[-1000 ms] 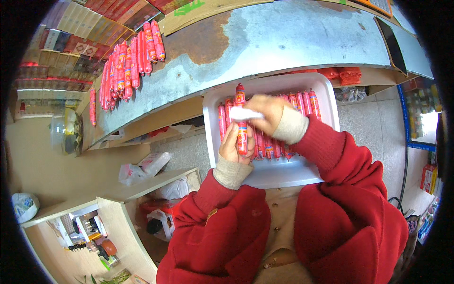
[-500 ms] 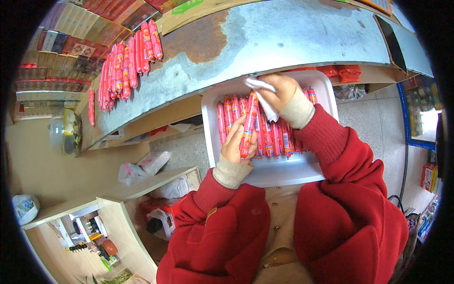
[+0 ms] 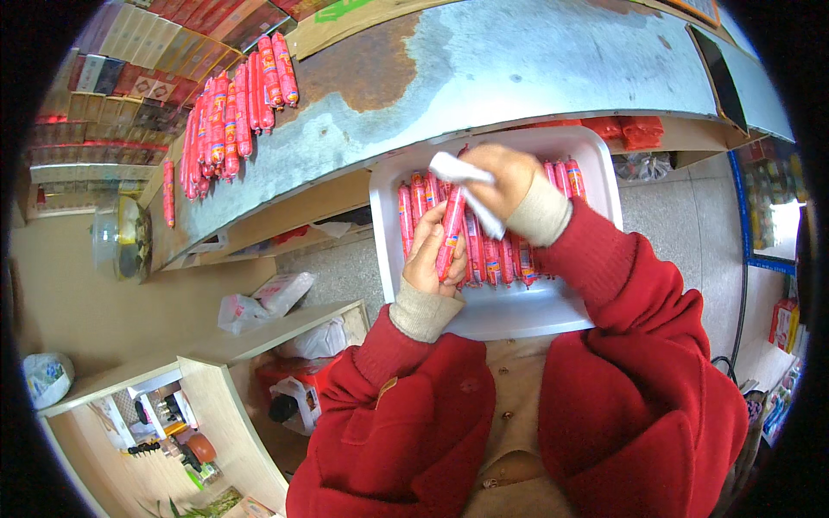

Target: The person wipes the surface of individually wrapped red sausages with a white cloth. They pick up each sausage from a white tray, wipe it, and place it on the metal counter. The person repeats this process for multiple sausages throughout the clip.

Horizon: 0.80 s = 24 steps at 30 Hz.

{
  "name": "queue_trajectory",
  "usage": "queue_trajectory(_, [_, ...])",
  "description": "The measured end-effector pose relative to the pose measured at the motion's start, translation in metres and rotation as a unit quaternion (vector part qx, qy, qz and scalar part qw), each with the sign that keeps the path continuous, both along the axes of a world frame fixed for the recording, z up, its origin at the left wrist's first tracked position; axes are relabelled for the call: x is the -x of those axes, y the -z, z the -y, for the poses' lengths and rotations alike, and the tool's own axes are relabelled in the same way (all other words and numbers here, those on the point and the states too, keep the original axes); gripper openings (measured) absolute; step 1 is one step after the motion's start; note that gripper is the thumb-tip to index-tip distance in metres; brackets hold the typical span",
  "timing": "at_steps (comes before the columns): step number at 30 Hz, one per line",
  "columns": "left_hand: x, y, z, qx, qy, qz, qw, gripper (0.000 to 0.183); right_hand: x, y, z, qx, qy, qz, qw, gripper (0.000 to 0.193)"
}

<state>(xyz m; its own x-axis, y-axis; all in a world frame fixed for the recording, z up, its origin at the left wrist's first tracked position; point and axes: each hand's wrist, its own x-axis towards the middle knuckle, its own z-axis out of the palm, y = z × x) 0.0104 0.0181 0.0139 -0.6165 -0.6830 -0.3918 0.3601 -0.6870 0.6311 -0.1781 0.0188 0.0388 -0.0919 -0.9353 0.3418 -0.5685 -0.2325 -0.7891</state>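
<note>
My left hand [image 3: 426, 255] is closed around a red plastic-wrapped sausage [image 3: 451, 229], tilted over a white tub [image 3: 553, 311]. My right hand [image 3: 501, 177] grips a folded white cloth or tissue [image 3: 462, 168] against the sausage's upper end, which is partly covered; the right fingers are slightly blurred. Below both hands, several more wrapped sausages [image 3: 492, 259] lie side by side in the tub. Another group of the same sausages [image 3: 220, 129] lies in a loose pile on the left part of the worn counter, with a single one [image 3: 169, 194] by its end.
The blue-grey counter [image 3: 518, 60] with rusty patches runs across behind the tub. Under it, an open shelf holds red bags [image 3: 637, 132]. Packed boxes [image 3: 142, 39] line the far left. A low wooden cabinet [image 3: 250, 345] with plastic bags stands at left.
My right hand has moved slightly left and down with the white cloth, nearer the sausage's upper end. The left hand keeps its hold, almost unmoved.
</note>
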Motion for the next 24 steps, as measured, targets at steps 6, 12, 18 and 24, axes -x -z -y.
queue_trajectory(6, [0.002,-0.002,0.001,-0.025,-0.023,0.0,0.999,0.035,-0.004,-0.002,-0.004,0.002,-0.005,0.005,1.0,0.019])
queue_trajectory(12, [0.008,-0.006,0.001,-0.013,-0.136,0.083,0.987,0.04,-0.039,-0.003,-0.028,-0.012,-0.229,-0.053,0.972,0.024])
queue_trajectory(18, [0.003,-0.009,-0.001,0.022,-0.054,0.008,0.998,0.037,-0.009,0.001,-0.002,0.024,-0.029,-0.005,0.999,0.02])
queue_trajectory(24, [0.002,-0.004,-0.002,-0.033,-0.052,-0.002,0.998,0.034,-0.006,0.002,-0.001,0.024,-0.014,0.014,1.0,0.019])
